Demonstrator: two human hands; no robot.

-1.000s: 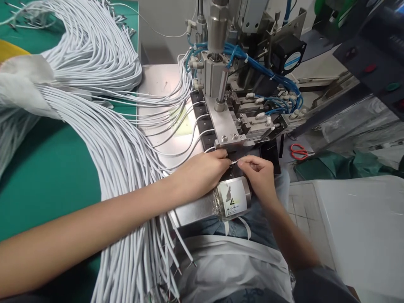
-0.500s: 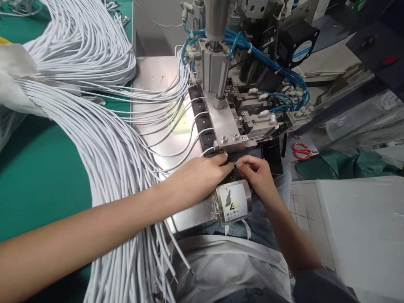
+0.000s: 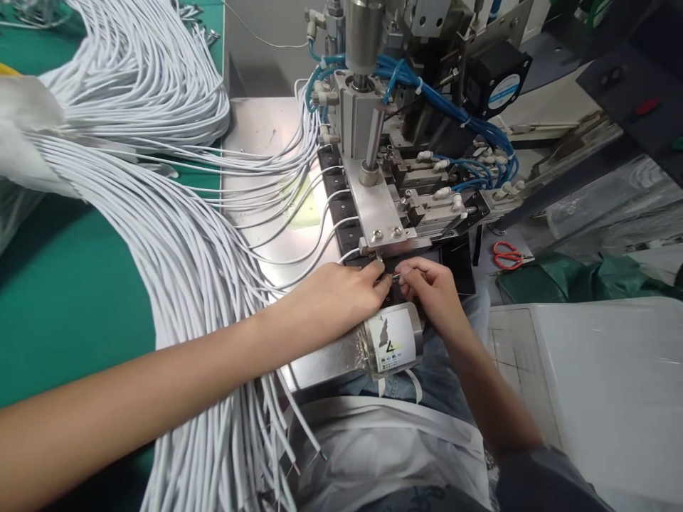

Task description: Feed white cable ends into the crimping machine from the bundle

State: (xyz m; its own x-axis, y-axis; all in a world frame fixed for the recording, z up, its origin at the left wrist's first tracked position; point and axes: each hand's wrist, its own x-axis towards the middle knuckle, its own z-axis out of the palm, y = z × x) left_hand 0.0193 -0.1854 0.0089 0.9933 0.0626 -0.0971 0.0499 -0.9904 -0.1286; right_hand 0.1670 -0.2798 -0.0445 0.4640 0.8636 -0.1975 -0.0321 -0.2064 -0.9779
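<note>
My left hand (image 3: 357, 288) is closed at the front of a metal machine (image 3: 373, 206), its fingertips at the black fixture block. White cable passes under this hand, which seems to grip the cable's end. My right hand (image 3: 430, 284) is pinched on thin coloured wires (image 3: 395, 278) that stick out between the two hands. The wires are too small to count. Other white cables (image 3: 320, 245) run from the left into a row of black blocks (image 3: 341, 192) along the machine. Just below my hands is a label plate (image 3: 393, 338) in clear plastic.
A thick bundle of white cables (image 3: 197, 284) lies over the green table mat (image 3: 69, 320) at left, with another behind. Blue air hoses (image 3: 442, 99) cross the machine. Red-handled scissors (image 3: 508, 256) lie at right, near green cloth (image 3: 576, 277) and a white surface (image 3: 613, 384).
My right hand's fingers have shifted slightly at the wires, still pinched. My left hand stays almost in place. The view has moved a little.
</note>
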